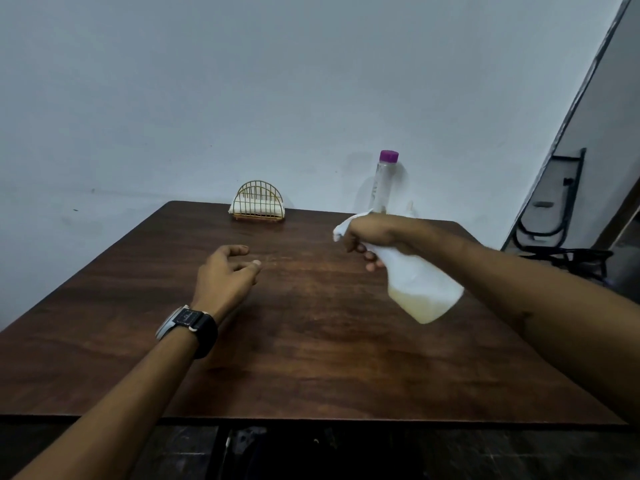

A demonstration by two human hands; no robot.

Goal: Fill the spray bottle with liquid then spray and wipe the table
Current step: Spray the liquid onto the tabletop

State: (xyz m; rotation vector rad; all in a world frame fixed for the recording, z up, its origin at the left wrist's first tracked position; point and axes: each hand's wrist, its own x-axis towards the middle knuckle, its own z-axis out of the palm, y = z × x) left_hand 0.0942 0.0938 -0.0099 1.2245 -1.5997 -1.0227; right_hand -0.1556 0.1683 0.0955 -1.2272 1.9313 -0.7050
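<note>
My right hand [375, 235] grips the neck and trigger of a white spray bottle [420, 287]. The bottle is tilted in the air above the dark wooden table [311, 358], its nozzle pointing left and pale yellowish liquid lying in its bottom. My left hand [225, 275] hovers low over the table's middle left, fingers loosely curled and apart, holding nothing; a black watch is on its wrist. A clear bottle with a purple cap [384, 181] stands upright at the table's back right, behind my right hand.
A gold wire holder with white napkins [258, 202] stands at the table's back edge against the pale wall. A black folding chair [554, 206] leans at the far right, off the table. The table's front edge runs just above the dark floor.
</note>
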